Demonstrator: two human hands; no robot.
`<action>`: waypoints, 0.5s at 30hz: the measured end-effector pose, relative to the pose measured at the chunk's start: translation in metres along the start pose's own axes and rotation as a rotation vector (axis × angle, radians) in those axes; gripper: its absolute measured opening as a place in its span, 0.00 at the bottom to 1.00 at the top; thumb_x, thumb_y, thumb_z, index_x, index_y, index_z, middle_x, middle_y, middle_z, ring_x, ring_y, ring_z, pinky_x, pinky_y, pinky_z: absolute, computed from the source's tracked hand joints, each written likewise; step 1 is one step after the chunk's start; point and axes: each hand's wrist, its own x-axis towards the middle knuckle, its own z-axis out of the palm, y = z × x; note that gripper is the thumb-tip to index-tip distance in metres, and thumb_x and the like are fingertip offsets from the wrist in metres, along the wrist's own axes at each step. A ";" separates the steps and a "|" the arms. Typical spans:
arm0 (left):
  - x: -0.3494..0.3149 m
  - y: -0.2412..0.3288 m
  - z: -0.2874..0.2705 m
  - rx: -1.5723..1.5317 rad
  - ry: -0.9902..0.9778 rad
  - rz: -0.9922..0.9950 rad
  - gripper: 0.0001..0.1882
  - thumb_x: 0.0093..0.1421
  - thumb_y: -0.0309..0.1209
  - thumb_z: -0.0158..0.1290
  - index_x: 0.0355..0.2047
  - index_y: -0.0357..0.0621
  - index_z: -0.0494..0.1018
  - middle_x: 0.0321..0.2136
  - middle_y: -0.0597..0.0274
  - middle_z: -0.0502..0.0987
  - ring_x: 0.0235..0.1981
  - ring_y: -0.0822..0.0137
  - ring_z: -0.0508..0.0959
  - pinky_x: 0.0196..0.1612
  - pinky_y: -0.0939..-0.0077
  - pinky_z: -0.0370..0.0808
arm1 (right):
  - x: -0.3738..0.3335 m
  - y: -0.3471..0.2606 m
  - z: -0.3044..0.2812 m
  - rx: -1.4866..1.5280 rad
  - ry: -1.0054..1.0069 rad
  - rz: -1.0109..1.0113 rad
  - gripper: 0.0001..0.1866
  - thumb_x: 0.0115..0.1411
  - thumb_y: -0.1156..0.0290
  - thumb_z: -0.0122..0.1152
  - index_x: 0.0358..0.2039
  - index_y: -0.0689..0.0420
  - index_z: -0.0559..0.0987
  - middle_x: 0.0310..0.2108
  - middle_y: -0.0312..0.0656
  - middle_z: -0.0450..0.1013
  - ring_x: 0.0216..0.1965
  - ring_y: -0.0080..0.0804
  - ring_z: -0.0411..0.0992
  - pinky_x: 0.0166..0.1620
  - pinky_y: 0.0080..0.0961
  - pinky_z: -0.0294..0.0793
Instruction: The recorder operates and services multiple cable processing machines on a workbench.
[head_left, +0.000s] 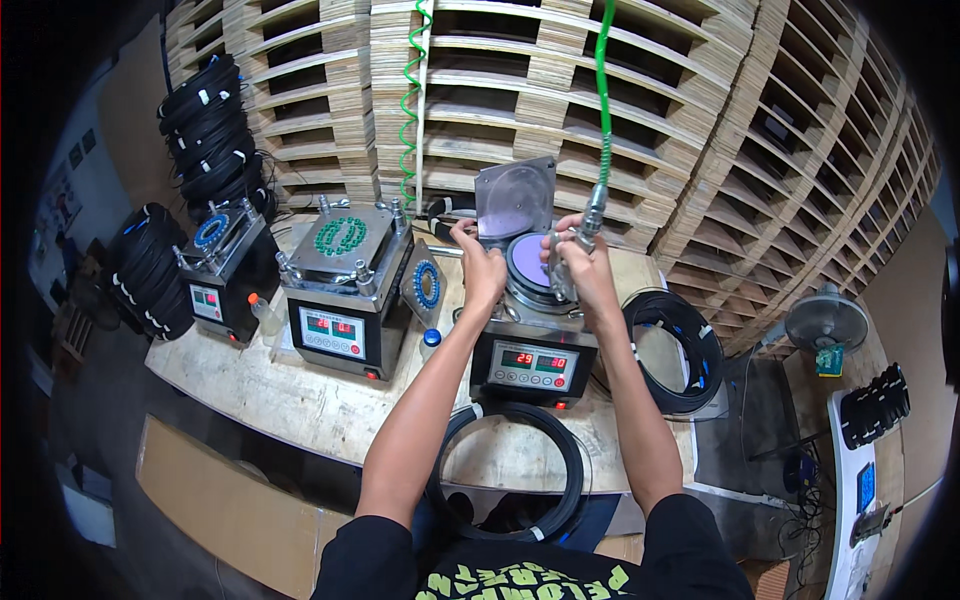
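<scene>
Apparently, an air-blowing step is in hand, and the next move seems to call for steady aim. The left hand (pixel 483 270) reaches up with bent fingers beside the raised lid (pixel 516 197); whether it grips anything cannot be told. Rightward, the purple disc (pixel 528 258) lies on the machine (pixel 533 370) on the tabletop (pixel 245 375). The right hand (pixel 586 268), wrist angled inward, is wrapped around the air gun (pixel 561 280) below a green hose (pixel 603 100).
</scene>
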 end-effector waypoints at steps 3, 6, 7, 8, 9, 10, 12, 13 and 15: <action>0.002 -0.008 0.000 -0.018 -0.002 0.046 0.34 0.52 0.12 0.41 0.59 0.42 0.48 0.52 0.32 0.69 0.54 0.40 0.73 0.57 0.57 0.65 | 0.005 0.015 0.014 0.029 -0.035 -0.006 0.11 0.60 0.79 0.47 0.44 0.59 0.67 0.33 0.43 0.74 0.33 0.29 0.76 0.39 0.28 0.79; -0.002 -0.001 0.002 0.023 -0.031 0.012 0.35 0.52 0.12 0.41 0.61 0.42 0.47 0.52 0.32 0.69 0.54 0.41 0.73 0.57 0.57 0.66 | 0.014 0.011 0.024 0.140 0.046 -0.096 0.11 0.59 0.81 0.47 0.42 0.61 0.69 0.31 0.41 0.74 0.31 0.27 0.74 0.36 0.24 0.75; -0.002 0.001 0.001 0.025 -0.029 0.016 0.35 0.52 0.12 0.41 0.61 0.42 0.47 0.52 0.32 0.69 0.54 0.41 0.73 0.57 0.57 0.66 | 0.019 0.008 0.026 0.143 0.043 -0.099 0.11 0.59 0.81 0.47 0.42 0.61 0.69 0.31 0.41 0.74 0.31 0.27 0.74 0.36 0.24 0.75; -0.003 0.004 0.000 0.024 -0.044 -0.002 0.36 0.52 0.11 0.41 0.61 0.42 0.48 0.52 0.33 0.69 0.54 0.41 0.73 0.57 0.57 0.66 | 0.025 0.005 0.028 0.183 0.057 -0.165 0.10 0.58 0.82 0.47 0.42 0.61 0.68 0.31 0.42 0.74 0.31 0.27 0.74 0.37 0.24 0.75; -0.003 0.006 -0.001 0.023 -0.061 -0.021 0.36 0.51 0.11 0.41 0.61 0.42 0.48 0.52 0.33 0.69 0.54 0.41 0.73 0.57 0.57 0.66 | 0.031 0.002 0.030 0.222 0.072 -0.231 0.10 0.58 0.82 0.47 0.41 0.61 0.68 0.31 0.42 0.73 0.31 0.28 0.74 0.37 0.25 0.75; -0.002 0.005 -0.001 0.000 -0.044 -0.010 0.36 0.50 0.11 0.40 0.61 0.41 0.50 0.53 0.33 0.68 0.56 0.41 0.71 0.58 0.58 0.65 | 0.036 -0.002 0.031 0.236 0.095 -0.246 0.09 0.58 0.82 0.46 0.40 0.60 0.68 0.32 0.42 0.73 0.32 0.28 0.74 0.38 0.25 0.75; 0.000 0.003 -0.002 0.027 -0.051 0.028 0.36 0.49 0.11 0.41 0.61 0.41 0.51 0.53 0.34 0.67 0.56 0.41 0.70 0.59 0.58 0.64 | 0.049 -0.004 0.031 0.226 0.133 -0.321 0.09 0.58 0.82 0.46 0.40 0.60 0.68 0.31 0.41 0.73 0.32 0.28 0.74 0.37 0.25 0.75; 0.001 0.002 -0.002 0.053 -0.059 0.062 0.36 0.49 0.11 0.41 0.60 0.41 0.53 0.54 0.35 0.67 0.57 0.41 0.69 0.59 0.58 0.63 | 0.054 -0.002 0.029 0.214 0.172 -0.393 0.09 0.58 0.83 0.46 0.40 0.60 0.68 0.31 0.41 0.73 0.32 0.27 0.74 0.37 0.24 0.75; 0.000 0.000 -0.002 0.087 -0.054 0.055 0.36 0.48 0.11 0.41 0.60 0.42 0.55 0.54 0.36 0.66 0.58 0.41 0.68 0.60 0.58 0.63 | 0.055 0.003 0.019 0.218 0.167 -0.390 0.09 0.59 0.82 0.47 0.40 0.60 0.68 0.31 0.41 0.73 0.32 0.26 0.74 0.37 0.24 0.75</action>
